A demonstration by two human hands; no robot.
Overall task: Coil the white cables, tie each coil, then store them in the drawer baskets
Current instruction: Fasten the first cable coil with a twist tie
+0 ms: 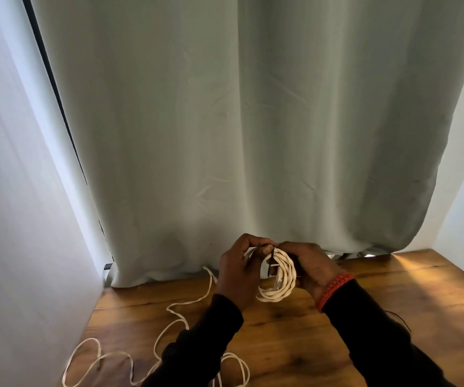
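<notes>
A coil of white cable (279, 286) hangs upright between both hands, just above the wooden table (392, 303). My left hand (237, 277) grips the coil's left side, with the thumb pressing a thin dark tie (271, 261) at the top. My right hand (313, 265) holds the coil's right side and pinches the same tie. Another white cable (169, 328) lies loose and uncoiled on the table at the lower left, partly hidden under my left sleeve. No drawer or basket is in view.
A pale grey curtain (253, 121) hangs straight behind the table and touches its back edge. A white wall (16, 219) closes the left side, another the right. A red braided bracelet (334, 289) sits on my right wrist.
</notes>
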